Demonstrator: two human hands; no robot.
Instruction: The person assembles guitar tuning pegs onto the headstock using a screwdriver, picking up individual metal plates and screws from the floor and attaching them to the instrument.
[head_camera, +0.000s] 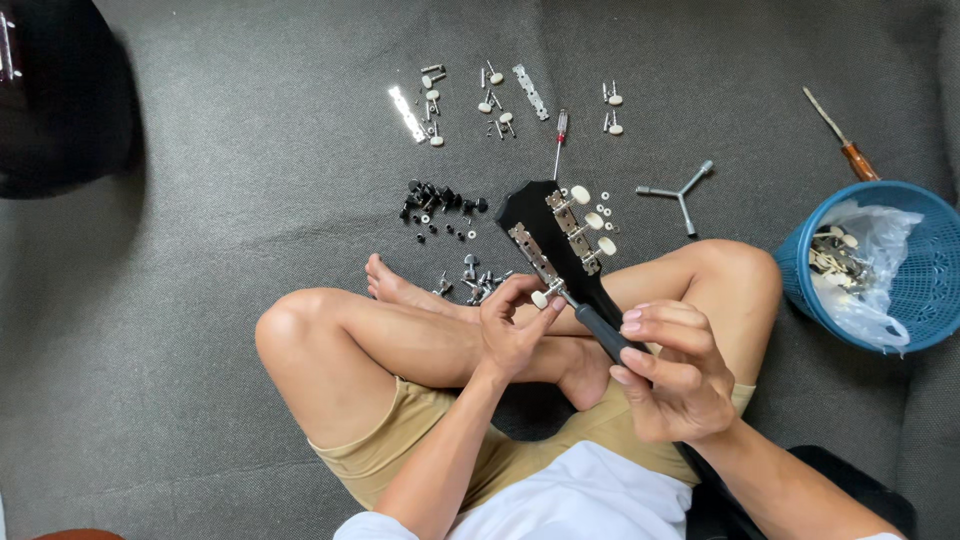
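Head view — left hand (512, 325) pinching tuning peg (541, 298), right hand (672, 372) gripping screwdriver (600, 331), guitar headstock (545, 225)

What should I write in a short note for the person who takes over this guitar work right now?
Left hand: pinches a cream tuning peg at the lower left edge of the black guitar head.
Right hand: grips a dark-handled screwdriver, tip at that peg.
Done: three pegs sit on the right edge.
Left: loose pegs and plates and black small parts lie on the grey floor.
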